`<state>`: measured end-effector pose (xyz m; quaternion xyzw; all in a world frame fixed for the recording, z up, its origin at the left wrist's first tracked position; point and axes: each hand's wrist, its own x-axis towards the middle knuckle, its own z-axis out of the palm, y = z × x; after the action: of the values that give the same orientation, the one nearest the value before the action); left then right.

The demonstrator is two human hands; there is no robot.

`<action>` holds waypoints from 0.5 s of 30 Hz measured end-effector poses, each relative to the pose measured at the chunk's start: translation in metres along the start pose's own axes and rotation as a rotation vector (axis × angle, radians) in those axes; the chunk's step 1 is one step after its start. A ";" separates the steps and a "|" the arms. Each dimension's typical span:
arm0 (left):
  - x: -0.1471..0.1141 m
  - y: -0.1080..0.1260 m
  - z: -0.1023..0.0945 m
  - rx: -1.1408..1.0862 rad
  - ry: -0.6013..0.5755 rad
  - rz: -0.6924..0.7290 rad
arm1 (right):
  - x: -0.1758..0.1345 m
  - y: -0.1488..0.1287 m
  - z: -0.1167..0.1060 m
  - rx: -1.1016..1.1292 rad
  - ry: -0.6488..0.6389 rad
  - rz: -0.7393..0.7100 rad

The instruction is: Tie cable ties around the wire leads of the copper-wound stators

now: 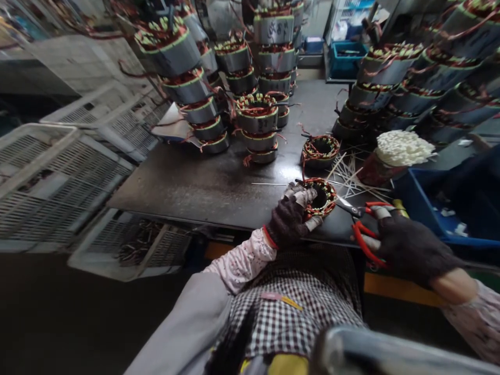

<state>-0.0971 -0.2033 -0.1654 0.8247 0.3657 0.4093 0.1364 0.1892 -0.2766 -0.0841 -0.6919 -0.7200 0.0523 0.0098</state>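
My left hand [289,219], in a dark fingerless glove with wrapped fingertips, grips a small wire-wound stator [330,197] near the table's front edge. Its thumb and fingers close around the left side of the ring. In my right hand [410,247], also gloved, is a pair of red-handled scissors [354,211]. Their blades point left and reach the stator's right side; whether they touch it I cannot tell. A thin straight rod [269,184] sticks out left of my left hand. Just behind lies another stator [321,161] with copper and red leads.
Stacked stators [258,125] rise at the back left, with more stacks [385,67] at the right. Loose white ties [347,174] lie beside a container [377,169] packed with a white bundle. A blue bin [420,200] stands right; white crates [47,182] stand left.
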 end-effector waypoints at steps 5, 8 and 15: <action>0.000 -0.002 -0.001 -0.015 0.008 0.014 | 0.012 0.018 0.007 0.458 -0.185 -0.071; -0.001 -0.003 0.000 -0.022 0.007 0.012 | 0.018 0.018 0.008 0.536 -0.140 -0.053; 0.001 -0.003 0.000 -0.047 -0.007 -0.011 | 0.056 -0.003 -0.004 -0.096 -0.054 -0.046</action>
<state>-0.0980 -0.2010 -0.1666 0.8206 0.3602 0.4140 0.1595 0.1841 -0.2203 -0.0827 -0.6734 -0.7372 0.0362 -0.0414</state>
